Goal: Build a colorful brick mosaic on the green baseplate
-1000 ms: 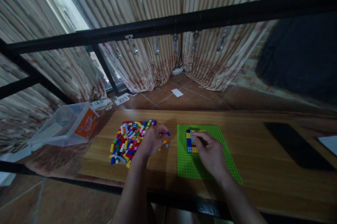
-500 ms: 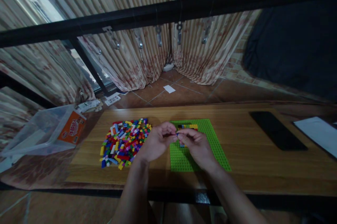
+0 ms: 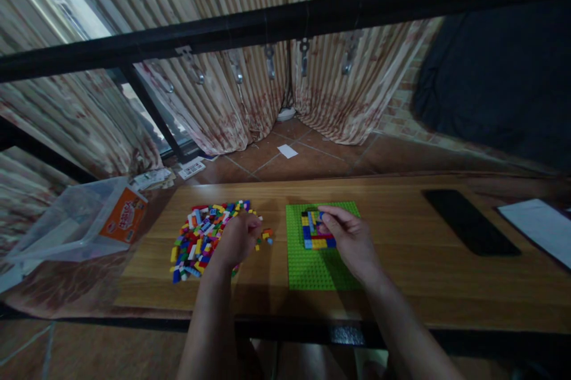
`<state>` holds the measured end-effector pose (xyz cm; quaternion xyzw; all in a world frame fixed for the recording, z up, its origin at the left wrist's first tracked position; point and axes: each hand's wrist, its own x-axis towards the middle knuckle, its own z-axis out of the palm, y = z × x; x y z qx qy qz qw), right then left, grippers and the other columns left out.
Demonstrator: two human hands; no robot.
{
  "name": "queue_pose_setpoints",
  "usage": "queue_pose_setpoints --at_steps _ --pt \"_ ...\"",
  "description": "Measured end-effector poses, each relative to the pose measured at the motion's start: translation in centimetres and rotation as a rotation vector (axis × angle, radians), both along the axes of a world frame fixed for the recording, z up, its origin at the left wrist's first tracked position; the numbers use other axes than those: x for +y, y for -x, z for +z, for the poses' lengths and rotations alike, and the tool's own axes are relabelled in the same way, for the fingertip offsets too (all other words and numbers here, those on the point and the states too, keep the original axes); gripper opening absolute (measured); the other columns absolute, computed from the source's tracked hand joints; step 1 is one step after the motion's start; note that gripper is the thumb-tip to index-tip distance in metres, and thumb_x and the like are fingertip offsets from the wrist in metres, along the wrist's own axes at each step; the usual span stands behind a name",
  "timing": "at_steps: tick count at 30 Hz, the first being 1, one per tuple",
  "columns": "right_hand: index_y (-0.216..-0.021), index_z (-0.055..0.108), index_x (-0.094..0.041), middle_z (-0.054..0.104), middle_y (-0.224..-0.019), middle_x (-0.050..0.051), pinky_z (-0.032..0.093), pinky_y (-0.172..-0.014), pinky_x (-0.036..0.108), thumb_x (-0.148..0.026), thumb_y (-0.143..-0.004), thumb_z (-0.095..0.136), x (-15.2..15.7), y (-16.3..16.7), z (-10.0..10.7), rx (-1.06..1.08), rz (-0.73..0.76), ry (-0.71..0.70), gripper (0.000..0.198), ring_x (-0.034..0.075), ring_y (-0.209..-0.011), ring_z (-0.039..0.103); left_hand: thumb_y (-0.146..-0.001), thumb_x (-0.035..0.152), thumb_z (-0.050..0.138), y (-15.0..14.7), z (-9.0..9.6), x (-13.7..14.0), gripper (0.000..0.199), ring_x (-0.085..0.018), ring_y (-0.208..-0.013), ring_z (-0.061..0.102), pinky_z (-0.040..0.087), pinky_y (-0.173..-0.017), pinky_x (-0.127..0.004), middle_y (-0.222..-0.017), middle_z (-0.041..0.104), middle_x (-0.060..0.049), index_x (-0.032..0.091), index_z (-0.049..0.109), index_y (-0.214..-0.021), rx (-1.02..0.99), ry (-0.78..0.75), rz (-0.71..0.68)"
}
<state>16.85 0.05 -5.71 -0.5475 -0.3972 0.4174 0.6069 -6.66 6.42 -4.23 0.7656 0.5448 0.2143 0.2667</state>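
Observation:
On the green baseplate [image 3: 321,273] sits a low square build of coloured bricks [image 3: 319,243], with yellow, blue, black and red pieces along its edges. My right hand [image 3: 354,240] reaches over the build's right side, thumb and forefinger pinched on a small blue brick [image 3: 322,215] at its upper right. Whether that brick touches the build I cannot tell. My left hand [image 3: 238,237] hovers at the right side of a heap of loose bricks [image 3: 200,243], its fingers curled closed. Anything between those fingers is hidden.
Several loose bricks [image 3: 266,234] lie between heap and baseplate. A black phone-like slab [image 3: 470,221] and white paper [image 3: 537,228] lie to the right on the wooden table [image 3: 401,297]. A clear plastic bin [image 3: 66,222] with an orange label stands left. A dark bar [image 3: 285,20] crosses beyond.
My hands have parted from their meeting over the baseplate. The left has moved left to the heap; the right has carried the small brick to the build's upper right.

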Motion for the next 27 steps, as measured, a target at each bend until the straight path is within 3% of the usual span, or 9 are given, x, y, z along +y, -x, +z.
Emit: queue_pose_setpoints --at_steps 3,6,12,18,27 --pt "-0.099 0.070 -0.021 0.071 -0.083 0.004 0.053 -0.066 0.033 -0.044 -0.081 0.062 0.1 -1.2 -0.2 -0.201 -0.040 -0.018 0.030 0.019 -0.071 0.067 -0.077 0.013 0.053 0.7 0.1 -0.1 0.017 -0.018 -0.071 0.063 0.044 -0.066 -0.025 -0.073 0.071 -0.005 0.017 0.069 -0.073 0.222 0.001 0.060" --pt "-0.099 0.068 -0.021 0.072 -0.092 0.006 0.052 -0.076 0.036 -0.040 -0.085 0.058 0.1 -1.4 -0.5 -0.357 -0.051 -0.042 0.026 0.021 -0.082 0.068 -0.077 0.013 0.055 0.9 0.0 0.0 0.020 -0.020 -0.079 0.066 0.046 -0.072 -0.028 -0.082 0.074 -0.006 0.019 0.073 -0.083 0.282 0.001 0.126" --pt "-0.094 0.070 -0.025 0.070 -0.101 0.006 0.047 -0.090 0.042 -0.031 -0.087 0.055 0.1 0.2 -0.5 -0.633 -0.030 -0.150 0.018 0.023 -0.097 0.061 -0.080 0.023 0.058 -0.6 0.1 -0.1 0.019 -0.024 -0.092 0.067 0.048 -0.086 -0.034 -0.099 0.073 -0.009 0.018 0.073 -0.091 0.112 -0.049 0.192" --pt "-0.087 0.075 -0.029 0.061 -0.121 0.006 0.038 -0.098 0.047 -0.029 -0.084 0.062 1.1 1.6 -1.0 -0.742 -0.113 -0.206 0.014 0.026 -0.113 0.051 -0.085 0.019 0.050 -5.7 -0.5 -0.8 0.026 -0.018 -0.089 0.067 0.050 -0.083 -0.028 -0.099 0.074 -0.005 0.019 0.071 -0.101 -0.251 0.059 0.051" --pt "-0.085 0.077 -0.029 0.061 -0.119 0.008 0.038 -0.096 0.049 -0.028 -0.081 0.062 2.4 2.1 -2.4 -0.776 -0.186 -0.141 0.015 0.028 -0.114 0.047 -0.086 0.018 0.046 -9.0 -0.9 -1.4 0.030 -0.019 -0.086 0.067 0.049 -0.080 -0.030 -0.093 0.075 -0.006 0.019 0.073 -0.097 -0.148 0.140 0.033"
